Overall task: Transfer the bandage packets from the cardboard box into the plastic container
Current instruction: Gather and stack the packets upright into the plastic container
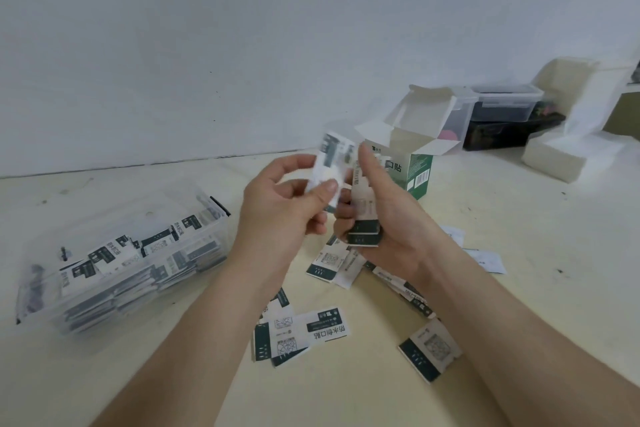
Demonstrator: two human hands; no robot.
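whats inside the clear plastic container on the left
Bandage packets fill the plastic container, loose ones lying on top of stacks seen edge-on through the clear wall. Its floor and the pile's middle are covered by them.

This looks like a plain sorting or packing workroom rather than a home. A scuffed, cream-coloured counter (519,218) stands against a bare, white painted wall (207,45). Dozens of identical white-and-dark-green bandage packets (325,324) lie loose on it and fill a clear plastic container (86,229), beside an opened green-and-white cardboard box (420,173). At the back right are stacked lidded clear plastic tubs (502,104) and a block of white paper sheets (571,156).
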